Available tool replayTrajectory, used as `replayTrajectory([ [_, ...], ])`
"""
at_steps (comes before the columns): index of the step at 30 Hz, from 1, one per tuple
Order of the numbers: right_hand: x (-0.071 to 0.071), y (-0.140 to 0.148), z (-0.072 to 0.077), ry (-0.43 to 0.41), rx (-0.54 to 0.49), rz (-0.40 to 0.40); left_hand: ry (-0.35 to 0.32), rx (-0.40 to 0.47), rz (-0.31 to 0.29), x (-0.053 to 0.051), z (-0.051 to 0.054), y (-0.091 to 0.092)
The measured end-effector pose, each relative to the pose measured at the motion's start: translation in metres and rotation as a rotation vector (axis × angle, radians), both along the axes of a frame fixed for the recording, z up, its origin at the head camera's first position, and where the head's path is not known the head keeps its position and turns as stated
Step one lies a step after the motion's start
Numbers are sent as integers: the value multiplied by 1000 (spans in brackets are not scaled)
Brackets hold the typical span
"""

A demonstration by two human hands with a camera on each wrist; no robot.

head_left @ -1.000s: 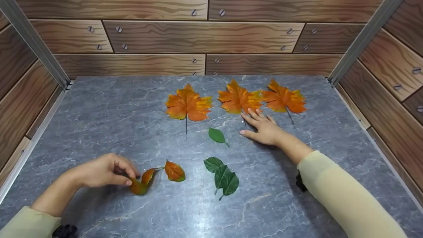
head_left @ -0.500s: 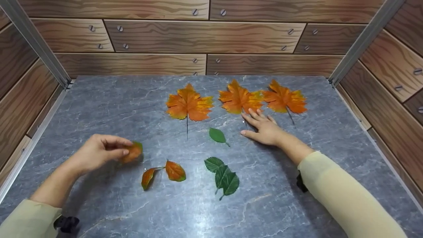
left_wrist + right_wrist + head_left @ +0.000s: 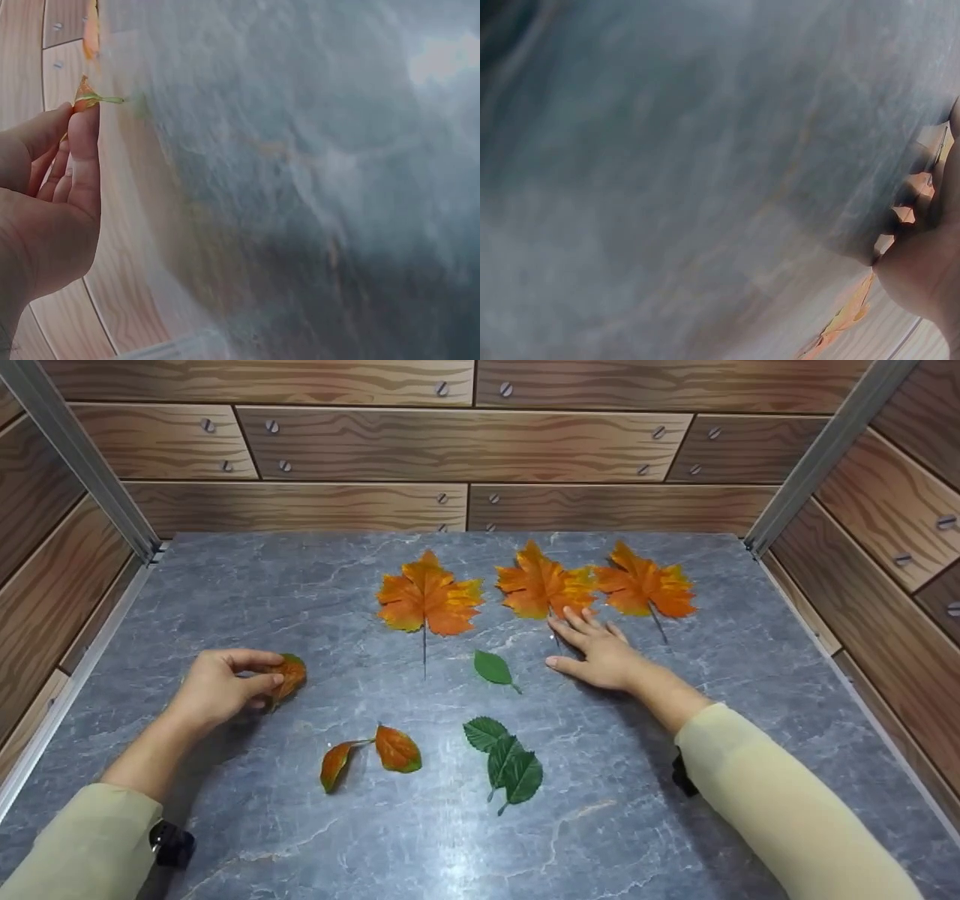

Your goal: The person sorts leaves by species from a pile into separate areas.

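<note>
Left hand [image 3: 214,686], frame left, pinches an orange leaf [image 3: 292,678], which may fall if grip slackens; right hand [image 3: 602,655], centre-right, spread.

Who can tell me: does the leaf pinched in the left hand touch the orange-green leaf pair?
No, grey tabletop shows between the pinched leaf and that leaf pair.

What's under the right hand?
The fingers of the right hand overlap the lower edge of the middle big orange leaf; most of that leaf shows beyond them. Gray tabletop shows around the hand. Whatever is beneath the palm is covered, so I can't tell.
</note>
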State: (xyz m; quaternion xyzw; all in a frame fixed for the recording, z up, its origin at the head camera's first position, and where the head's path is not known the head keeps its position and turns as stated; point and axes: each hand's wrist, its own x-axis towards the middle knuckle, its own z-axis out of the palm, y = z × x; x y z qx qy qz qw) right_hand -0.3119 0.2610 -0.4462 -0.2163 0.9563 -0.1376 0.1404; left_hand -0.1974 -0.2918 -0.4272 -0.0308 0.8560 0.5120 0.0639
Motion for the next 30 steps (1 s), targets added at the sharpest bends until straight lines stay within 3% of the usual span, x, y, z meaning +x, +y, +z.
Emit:
replayTrajectory([
  [6, 0, 0, 0, -1, -5, 2, -12, 3, 16, -5, -5, -6],
  [30, 0, 0, 1, -7, 2, 2, -32, -55, -45, -13, -15, -9],
])
